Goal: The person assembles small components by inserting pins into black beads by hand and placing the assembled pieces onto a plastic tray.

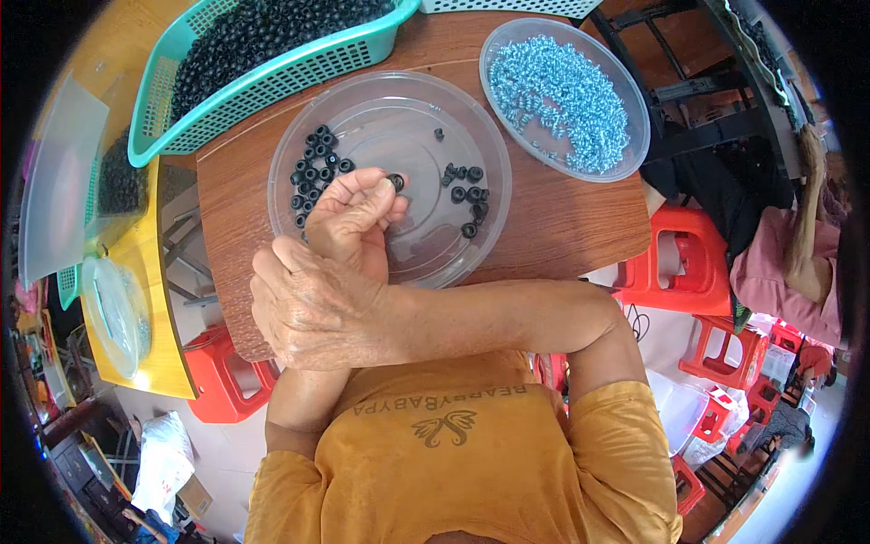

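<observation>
My left hand (349,222) is closed in a pinch above a round clear plastic tray (390,100), holding a small black ring-shaped part (397,182) between thumb and fingers. Across my body reaches my right arm, and my right hand (317,304) is wrapped round my left wrist. Within the tray, a cluster of black ring-shaped parts (319,145) lies at the left, partly hidden by my left hand. Several more black parts (473,193) lie at the right side, some smaller than others. A single small black piece (439,134) sits apart near the far right.
A teal basket (272,97) heaped with black parts stands at the far left. Far right, a clear round bowl (640,145) holds many small blue shiny pieces (566,100). All stand on a brown wooden table (562,231). Red stools (680,263) flank it; a yellow table (140,245) is left.
</observation>
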### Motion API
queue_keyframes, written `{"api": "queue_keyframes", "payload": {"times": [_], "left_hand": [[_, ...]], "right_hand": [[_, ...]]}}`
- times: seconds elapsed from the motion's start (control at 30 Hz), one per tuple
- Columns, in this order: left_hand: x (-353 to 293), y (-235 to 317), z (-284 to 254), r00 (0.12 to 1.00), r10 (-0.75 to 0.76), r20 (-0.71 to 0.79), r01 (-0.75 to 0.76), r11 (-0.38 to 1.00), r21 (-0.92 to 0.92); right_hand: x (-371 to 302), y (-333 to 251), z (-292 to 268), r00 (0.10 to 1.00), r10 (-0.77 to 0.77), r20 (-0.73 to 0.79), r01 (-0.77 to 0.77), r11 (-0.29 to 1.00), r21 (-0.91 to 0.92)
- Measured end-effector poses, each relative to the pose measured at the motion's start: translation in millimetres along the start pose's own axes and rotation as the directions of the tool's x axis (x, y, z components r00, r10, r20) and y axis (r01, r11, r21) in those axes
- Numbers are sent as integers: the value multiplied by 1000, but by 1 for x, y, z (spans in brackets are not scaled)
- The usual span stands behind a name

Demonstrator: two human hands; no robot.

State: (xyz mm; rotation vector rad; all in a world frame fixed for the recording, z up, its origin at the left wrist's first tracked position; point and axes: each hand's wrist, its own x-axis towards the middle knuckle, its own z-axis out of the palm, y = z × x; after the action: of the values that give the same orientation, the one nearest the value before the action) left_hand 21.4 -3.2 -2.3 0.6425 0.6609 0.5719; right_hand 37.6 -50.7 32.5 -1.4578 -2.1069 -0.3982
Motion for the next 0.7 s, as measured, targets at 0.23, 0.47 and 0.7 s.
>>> {"api": "queue_keyframes", "payload": {"times": [0.23, 0.47, 0.7], "left_hand": [[3, -5, 1, 999, -14, -43, 15, 1000, 26], [1, 7, -4, 985, -151, 82, 160, 981, -110], [2, 21, -18, 993, -104, 54, 114, 967, -226]], "right_hand": [[21, 8, -35, 785, 328, 526, -168, 929, -329], [-2, 10, -16, 983, 97, -156, -65, 979, 195], [-57, 99, -43, 887, 359, -289, -387, 921, -43]]}}
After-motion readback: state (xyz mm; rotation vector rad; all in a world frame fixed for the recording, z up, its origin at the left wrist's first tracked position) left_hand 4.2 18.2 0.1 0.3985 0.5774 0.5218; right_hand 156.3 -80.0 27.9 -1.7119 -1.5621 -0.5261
